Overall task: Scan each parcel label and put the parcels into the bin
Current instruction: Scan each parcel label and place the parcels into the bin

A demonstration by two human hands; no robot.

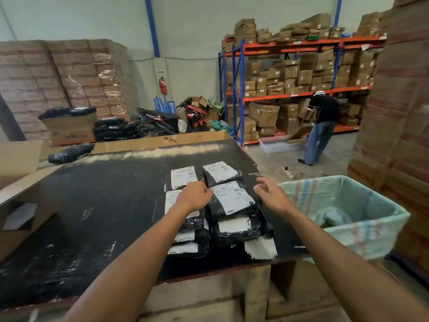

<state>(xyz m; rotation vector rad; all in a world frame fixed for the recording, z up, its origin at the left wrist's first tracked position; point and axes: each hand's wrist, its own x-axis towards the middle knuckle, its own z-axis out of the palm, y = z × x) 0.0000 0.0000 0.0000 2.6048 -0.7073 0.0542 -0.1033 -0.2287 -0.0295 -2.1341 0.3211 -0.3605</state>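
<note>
This is a warehouse packing floor. Blue-and-orange steel racking (294, 89) along the back wall is crammed with brown cartons, and shrink-wrapped stacks of boxes (62, 82) rise on pallets to the left. Black labelled parcels (232, 201) lie on a scuffed black worktable (104, 205), beside a bin (362, 238) lined with a woven sack.
</note>
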